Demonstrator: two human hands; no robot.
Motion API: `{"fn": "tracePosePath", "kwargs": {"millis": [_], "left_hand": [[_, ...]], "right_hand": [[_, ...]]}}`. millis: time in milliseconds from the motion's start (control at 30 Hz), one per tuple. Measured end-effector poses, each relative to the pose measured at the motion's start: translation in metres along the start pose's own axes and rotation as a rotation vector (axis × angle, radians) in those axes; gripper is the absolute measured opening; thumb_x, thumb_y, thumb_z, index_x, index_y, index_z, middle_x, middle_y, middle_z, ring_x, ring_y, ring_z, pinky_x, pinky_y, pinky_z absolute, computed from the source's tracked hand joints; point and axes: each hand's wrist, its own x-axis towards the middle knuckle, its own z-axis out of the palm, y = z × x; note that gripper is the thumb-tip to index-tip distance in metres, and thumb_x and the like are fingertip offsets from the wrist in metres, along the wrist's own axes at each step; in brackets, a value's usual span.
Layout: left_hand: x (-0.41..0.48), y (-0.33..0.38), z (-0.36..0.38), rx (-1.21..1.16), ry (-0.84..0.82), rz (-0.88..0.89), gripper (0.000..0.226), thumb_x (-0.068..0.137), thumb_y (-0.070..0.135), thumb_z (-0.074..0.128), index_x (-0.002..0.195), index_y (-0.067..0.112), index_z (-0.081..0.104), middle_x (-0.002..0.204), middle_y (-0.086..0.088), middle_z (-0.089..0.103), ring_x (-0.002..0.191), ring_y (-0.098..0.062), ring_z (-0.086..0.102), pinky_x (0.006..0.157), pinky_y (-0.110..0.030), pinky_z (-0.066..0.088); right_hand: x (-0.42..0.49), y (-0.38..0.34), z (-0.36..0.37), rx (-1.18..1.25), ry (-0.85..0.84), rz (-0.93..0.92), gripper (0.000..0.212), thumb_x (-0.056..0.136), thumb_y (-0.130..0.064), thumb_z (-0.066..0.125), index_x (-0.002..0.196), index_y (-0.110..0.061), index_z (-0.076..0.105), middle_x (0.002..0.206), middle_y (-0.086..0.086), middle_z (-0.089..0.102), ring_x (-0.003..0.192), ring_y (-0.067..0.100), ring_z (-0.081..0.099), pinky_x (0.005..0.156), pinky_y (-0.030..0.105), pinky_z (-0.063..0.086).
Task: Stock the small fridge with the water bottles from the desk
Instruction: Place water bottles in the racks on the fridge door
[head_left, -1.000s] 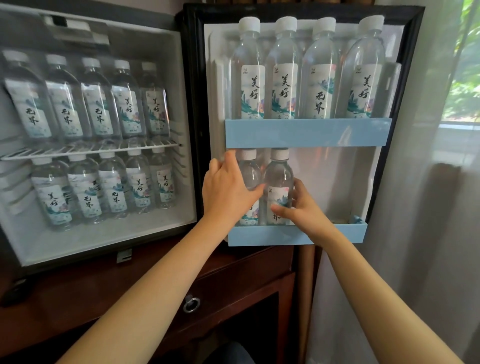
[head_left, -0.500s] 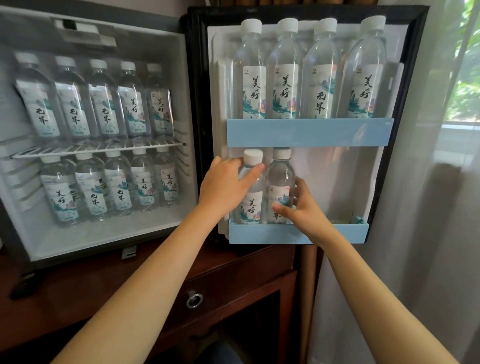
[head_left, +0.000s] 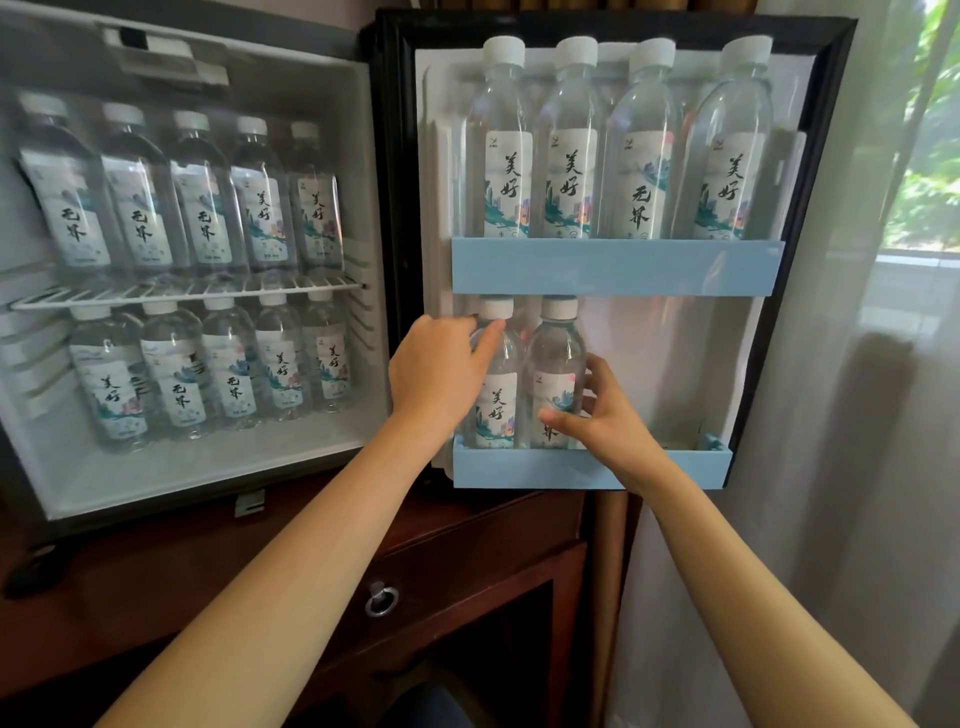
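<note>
The small fridge (head_left: 197, 478) stands open, its door (head_left: 821, 156) swung out to the right. Two water bottles stand upright in the door's lower blue shelf (head_left: 675, 470). My left hand (head_left: 436, 369) grips the left bottle (head_left: 498, 410) at its shoulder, fingers curled round it below the white cap. My right hand (head_left: 597, 415) holds the right bottle (head_left: 553, 358) low on its label, thumb in front and fingers behind. The right half of that shelf holds no bottle.
Several bottles fill the door's upper blue shelf (head_left: 618, 265). Inside the fridge, rows of bottles stand on the wire rack (head_left: 182, 293) and on the floor below. The fridge sits on a dark wooden cabinet (head_left: 467, 551) with a ring-pull drawer. A sheer curtain (head_left: 857, 467) hangs at right.
The left bottle has settled lower into the door's bottom shelf beside the right one. My left hand slid a little leftward on it, uncovering its cap. My right hand stayed on the right bottle.
</note>
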Motion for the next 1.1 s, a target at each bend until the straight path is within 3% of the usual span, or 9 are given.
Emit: {"fn": "tracePosePath", "kwargs": {"millis": [100, 233, 333, 433, 500, 567, 733, 900, 1100], "left_hand": [[-0.005, 0.000, -0.004, -0.036, 0.050, 0.006, 0.051, 0.096, 0.027, 0.044, 0.047, 0.023, 0.033, 0.044, 0.008, 0.029, 0.068, -0.024, 0.045, 0.062, -0.039, 0.049], [-0.014, -0.003, -0.007, -0.036, 0.094, 0.040, 0.052, 0.094, 0.020, 0.045, 0.047, 0.027, 0.023, 0.044, 0.011, 0.026, 0.064, -0.023, 0.044, 0.062, -0.042, 0.050], [-0.019, -0.011, -0.010, -0.045, 0.122, 0.070, 0.043, 0.094, 0.019, 0.048, 0.052, 0.022, 0.036, 0.047, 0.013, 0.030, 0.066, -0.020, 0.045, 0.057, -0.040, 0.047], [-0.026, -0.025, -0.016, -0.067, 0.147, 0.062, 0.031, 0.093, 0.020, 0.050, 0.065, 0.008, 0.058, 0.054, 0.011, 0.047, 0.068, -0.019, 0.049, 0.058, -0.038, 0.046], [-0.033, -0.038, -0.022, -0.063, 0.167, 0.057, 0.024, 0.091, 0.017, 0.052, 0.079, 0.007, 0.069, 0.069, -0.001, 0.066, 0.075, -0.021, 0.057, 0.062, -0.037, 0.047], [-0.040, -0.055, -0.031, -0.061, 0.193, 0.039, 0.019, 0.089, 0.013, 0.055, 0.085, 0.008, 0.073, 0.079, -0.004, 0.071, 0.078, -0.021, 0.060, 0.064, -0.034, 0.048], [-0.061, -0.110, -0.067, 0.052, 0.209, -0.048, 0.019, 0.089, 0.013, 0.056, 0.080, 0.006, 0.071, 0.075, -0.005, 0.070, 0.072, -0.023, 0.061, 0.060, -0.038, 0.050], [-0.092, -0.170, -0.116, 0.190, 0.260, -0.176, 0.018, 0.088, 0.013, 0.058, 0.079, 0.006, 0.071, 0.073, -0.006, 0.069, 0.065, -0.024, 0.061, 0.055, -0.037, 0.049], [-0.138, -0.244, -0.175, 0.359, 0.285, -0.439, 0.014, 0.086, 0.018, 0.059, 0.084, 0.017, 0.073, 0.079, 0.000, 0.069, 0.064, -0.017, 0.060, 0.059, -0.029, 0.045]], "right_hand": [[-0.001, -0.002, 0.002, 0.003, 0.032, 0.010, 0.046, 0.090, -0.031, 0.057, 0.131, -0.020, 0.040, 0.117, -0.001, 0.056, 0.105, 0.015, 0.059, 0.075, 0.017, 0.048], [-0.004, -0.006, 0.009, 0.083, 0.196, 0.007, 0.043, 0.097, -0.039, 0.037, 0.133, -0.017, 0.041, 0.126, 0.000, 0.051, 0.113, 0.012, 0.051, 0.095, 0.023, 0.042], [-0.011, -0.013, 0.022, -0.020, 0.615, -0.185, 0.026, 0.098, -0.030, 0.040, 0.115, -0.012, 0.051, 0.110, 0.000, 0.054, 0.096, 0.009, 0.050, 0.081, 0.006, 0.037], [-0.015, -0.023, 0.043, -0.202, 0.766, -0.407, 0.018, 0.092, -0.023, 0.041, 0.090, -0.011, 0.054, 0.088, -0.001, 0.052, 0.083, 0.014, 0.046, 0.074, 0.019, 0.034], [-0.014, -0.027, 0.062, -0.345, 0.700, -0.525, 0.023, 0.090, -0.018, 0.042, 0.083, -0.002, 0.057, 0.080, 0.006, 0.053, 0.078, 0.021, 0.045, 0.071, 0.024, 0.032], [-0.010, -0.032, 0.086, -0.413, 0.623, -0.591, 0.024, 0.088, -0.015, 0.044, 0.080, 0.001, 0.060, 0.076, 0.012, 0.056, 0.073, 0.027, 0.046, 0.069, 0.027, 0.031], [-0.002, -0.039, 0.160, -0.425, 0.415, -0.657, 0.015, 0.087, -0.008, 0.050, 0.080, -0.001, 0.061, 0.075, 0.012, 0.058, 0.072, 0.030, 0.050, 0.070, 0.025, 0.028], [0.001, -0.046, 0.245, -0.362, 0.198, -0.688, 0.020, 0.086, -0.014, 0.047, 0.078, -0.003, 0.061, 0.074, 0.010, 0.058, 0.072, 0.027, 0.049, 0.069, 0.026, 0.031], [-0.008, -0.051, 0.358, -0.264, -0.285, -0.598, 0.014, 0.088, -0.012, 0.053, 0.084, -0.005, 0.064, 0.079, 0.009, 0.063, 0.077, 0.027, 0.057, 0.068, 0.030, 0.039]]}}
